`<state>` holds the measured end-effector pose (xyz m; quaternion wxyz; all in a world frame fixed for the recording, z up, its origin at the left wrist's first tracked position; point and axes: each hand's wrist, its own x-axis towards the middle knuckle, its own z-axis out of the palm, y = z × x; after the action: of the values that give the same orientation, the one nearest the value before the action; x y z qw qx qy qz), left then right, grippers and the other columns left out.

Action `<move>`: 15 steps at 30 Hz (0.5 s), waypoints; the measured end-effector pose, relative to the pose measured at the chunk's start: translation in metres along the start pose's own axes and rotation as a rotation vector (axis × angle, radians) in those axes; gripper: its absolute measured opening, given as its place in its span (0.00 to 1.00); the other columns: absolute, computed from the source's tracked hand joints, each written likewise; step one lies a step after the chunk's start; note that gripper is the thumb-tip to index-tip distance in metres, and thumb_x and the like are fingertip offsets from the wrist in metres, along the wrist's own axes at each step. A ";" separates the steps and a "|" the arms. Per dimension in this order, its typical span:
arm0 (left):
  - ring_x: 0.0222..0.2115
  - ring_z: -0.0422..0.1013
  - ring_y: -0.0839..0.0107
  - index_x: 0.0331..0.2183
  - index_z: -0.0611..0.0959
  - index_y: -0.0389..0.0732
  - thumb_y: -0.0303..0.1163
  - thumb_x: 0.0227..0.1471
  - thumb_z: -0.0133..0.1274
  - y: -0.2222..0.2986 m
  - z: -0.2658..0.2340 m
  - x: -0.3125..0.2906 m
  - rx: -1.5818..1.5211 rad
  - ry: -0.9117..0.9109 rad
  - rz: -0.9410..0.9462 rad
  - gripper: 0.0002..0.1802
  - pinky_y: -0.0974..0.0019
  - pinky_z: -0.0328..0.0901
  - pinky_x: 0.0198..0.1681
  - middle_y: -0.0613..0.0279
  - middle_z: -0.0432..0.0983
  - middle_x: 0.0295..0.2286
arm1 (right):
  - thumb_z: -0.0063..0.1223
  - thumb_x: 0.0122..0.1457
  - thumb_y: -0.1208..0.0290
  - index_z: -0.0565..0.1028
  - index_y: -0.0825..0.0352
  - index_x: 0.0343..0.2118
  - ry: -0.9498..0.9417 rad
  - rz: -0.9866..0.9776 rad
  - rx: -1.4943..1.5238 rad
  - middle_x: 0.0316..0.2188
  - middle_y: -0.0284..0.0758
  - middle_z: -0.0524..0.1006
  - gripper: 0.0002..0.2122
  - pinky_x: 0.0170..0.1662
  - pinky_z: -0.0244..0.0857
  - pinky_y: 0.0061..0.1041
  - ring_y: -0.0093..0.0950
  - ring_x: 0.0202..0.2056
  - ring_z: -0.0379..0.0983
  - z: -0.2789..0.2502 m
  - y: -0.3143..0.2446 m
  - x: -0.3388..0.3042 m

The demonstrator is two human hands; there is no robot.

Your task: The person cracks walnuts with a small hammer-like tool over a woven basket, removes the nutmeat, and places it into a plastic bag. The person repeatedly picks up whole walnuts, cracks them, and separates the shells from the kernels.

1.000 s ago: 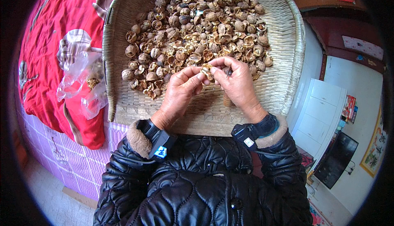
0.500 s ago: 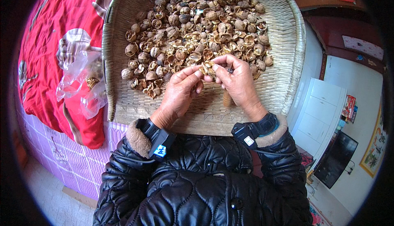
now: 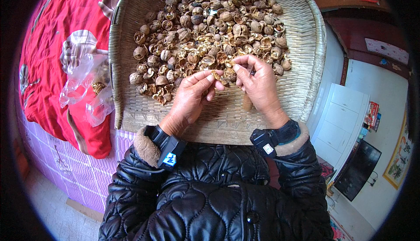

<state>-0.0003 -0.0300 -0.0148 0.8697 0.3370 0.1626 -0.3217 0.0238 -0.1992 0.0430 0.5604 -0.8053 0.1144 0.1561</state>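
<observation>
My left hand (image 3: 192,94) is closed, thumb against forefinger, on a walnut piece (image 3: 218,78). To its right, my right hand (image 3: 258,83) pinches a small bit of walnut at its fingertips. The same hand keeps a tool in its curled fingers; the wooden handle (image 3: 247,103) sticks out below the palm, and a dark metal part shows by the forefinger. Its working end I cannot make out. Both hands hover over the near side of a heap of walnuts (image 3: 183,35), some whole, many cracked into shells, in a woven basket tray (image 3: 302,66).
A wooden board (image 3: 183,125) forms the tray's near edge. On the left, a clear plastic bag (image 3: 83,81) with walnut pieces lies on a red patterned quilt (image 3: 48,35). White cabinets (image 3: 341,114) and a dark screen (image 3: 358,169) stand to the right.
The hands have drawn apart, the right one shifting slightly right. The walnut held between them is now in separate pieces, one at each hand's fingertips. The tool handle has swung a little rightward.
</observation>
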 end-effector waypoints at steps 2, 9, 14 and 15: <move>0.21 0.63 0.83 0.44 0.77 0.36 0.31 0.57 0.48 0.001 0.001 -0.001 0.015 0.004 -0.009 0.14 0.81 0.58 0.24 0.64 0.77 0.27 | 0.50 0.59 0.74 0.73 0.69 0.37 -0.080 0.133 0.245 0.23 0.30 0.74 0.06 0.23 0.63 0.15 0.15 0.21 0.68 -0.004 0.001 0.000; 0.26 0.68 0.80 0.44 0.77 0.38 0.28 0.57 0.45 0.000 0.002 -0.002 -0.005 -0.020 0.042 0.13 0.78 0.64 0.29 0.63 0.77 0.32 | 0.47 0.61 0.72 0.70 0.68 0.40 -0.293 0.430 0.855 0.27 0.33 0.74 0.07 0.24 0.61 0.15 0.18 0.23 0.68 -0.014 0.009 0.000; 0.30 0.70 0.77 0.46 0.75 0.36 0.26 0.56 0.45 0.002 0.002 -0.002 -0.087 -0.081 0.021 0.15 0.74 0.66 0.34 0.62 0.76 0.35 | 0.46 0.62 0.72 0.70 0.66 0.39 -0.383 0.509 0.996 0.26 0.32 0.74 0.06 0.24 0.60 0.16 0.18 0.23 0.67 -0.018 0.017 0.002; 0.31 0.70 0.77 0.47 0.75 0.36 0.27 0.56 0.46 0.003 0.003 -0.002 -0.104 -0.096 0.030 0.16 0.76 0.66 0.34 0.63 0.76 0.35 | 0.46 0.62 0.72 0.70 0.66 0.39 -0.382 0.519 1.002 0.26 0.32 0.73 0.05 0.24 0.60 0.16 0.18 0.23 0.67 -0.018 0.019 0.002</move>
<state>0.0003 -0.0293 -0.0107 0.8977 0.2778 0.1319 -0.3154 0.0212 -0.2227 0.0320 0.8263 -0.3460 0.2645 0.3570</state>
